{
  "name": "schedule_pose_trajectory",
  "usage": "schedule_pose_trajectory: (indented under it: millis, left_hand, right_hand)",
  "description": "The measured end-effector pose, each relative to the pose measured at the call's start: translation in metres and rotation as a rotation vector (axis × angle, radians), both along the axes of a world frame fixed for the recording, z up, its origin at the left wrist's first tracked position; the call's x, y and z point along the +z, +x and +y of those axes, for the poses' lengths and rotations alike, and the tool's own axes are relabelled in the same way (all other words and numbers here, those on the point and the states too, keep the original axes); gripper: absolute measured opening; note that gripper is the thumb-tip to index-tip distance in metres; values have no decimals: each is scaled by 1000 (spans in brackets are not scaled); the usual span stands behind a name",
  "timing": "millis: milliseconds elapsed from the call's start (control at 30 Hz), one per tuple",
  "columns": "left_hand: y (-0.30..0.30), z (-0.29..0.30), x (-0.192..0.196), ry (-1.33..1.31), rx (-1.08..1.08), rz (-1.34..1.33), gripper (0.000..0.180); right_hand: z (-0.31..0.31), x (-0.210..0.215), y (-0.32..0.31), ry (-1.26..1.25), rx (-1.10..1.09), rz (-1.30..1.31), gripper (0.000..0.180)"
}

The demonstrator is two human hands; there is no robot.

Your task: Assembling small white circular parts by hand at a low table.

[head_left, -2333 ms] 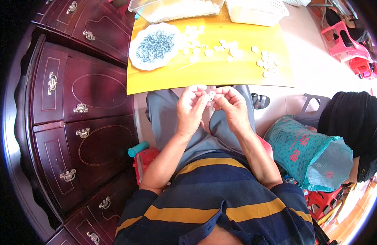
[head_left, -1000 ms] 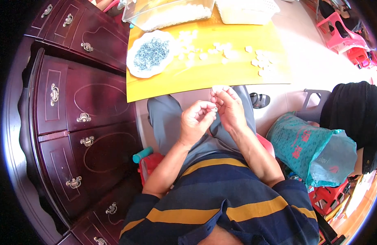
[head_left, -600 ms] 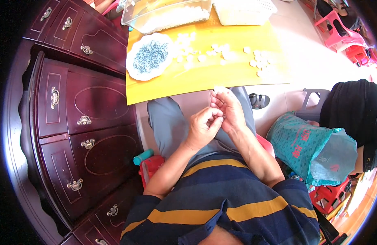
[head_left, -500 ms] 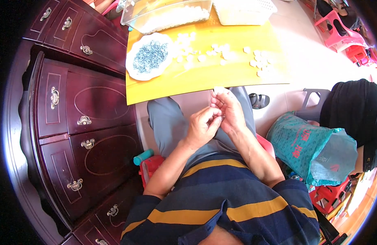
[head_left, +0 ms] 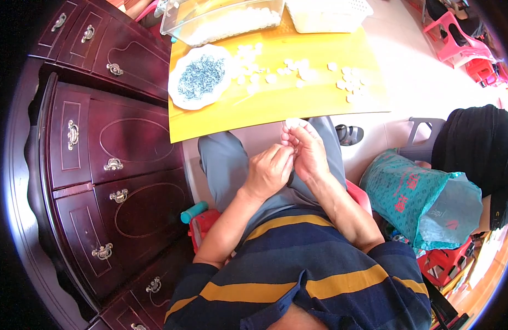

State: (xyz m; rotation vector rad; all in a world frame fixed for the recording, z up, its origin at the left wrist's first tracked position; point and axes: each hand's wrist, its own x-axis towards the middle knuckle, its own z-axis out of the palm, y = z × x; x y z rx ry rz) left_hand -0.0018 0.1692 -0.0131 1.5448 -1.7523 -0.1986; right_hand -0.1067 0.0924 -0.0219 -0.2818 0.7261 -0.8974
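Observation:
Above my lap, just short of the table's near edge, my two hands meet. In the fingertips of my right hand (head_left: pixel 310 155) is a small white piece (head_left: pixel 292 124), which looks pale and overexposed. My left hand (head_left: pixel 269 171) is closed in a pinch against the right hand's lower fingers; whatever it grips is too small to make out. On the yellow tabletop (head_left: pixel 210 122), a white scalloped plate (head_left: pixel 178 94) bears a heap of small, thin, dark metal pins or screws (head_left: pixel 200 78). Several loose small white pieces (head_left: pixel 303 73) lie to its right.
At the table's far side stand a clear plastic bin (head_left: pixel 221 27) with white contents and a white basket (head_left: pixel 326 19). A dark wooden cabinet (head_left: pixel 122 148) borders the left. To my right are a teal bag (head_left: pixel 400 192) and a grey stool (head_left: pixel 422 137); a red stool (head_left: pixel 460 41) stands farther off.
My left hand has shifted slightly left, its fingers still against the right hand. The white piece at my right fingertips shows more fully.

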Motion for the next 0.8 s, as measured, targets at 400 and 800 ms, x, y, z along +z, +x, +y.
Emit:
schedule_pose_trajectory:
  millis: [400,800]
  left_hand:
    - [3,-2,-1,134,31,278,13]
    - [20,1,0,385,137,1216,12]
  right_hand:
    - [4,0,3,-27,-22,-15,10]
    - [6,-8,-1,49,11,-43,11]
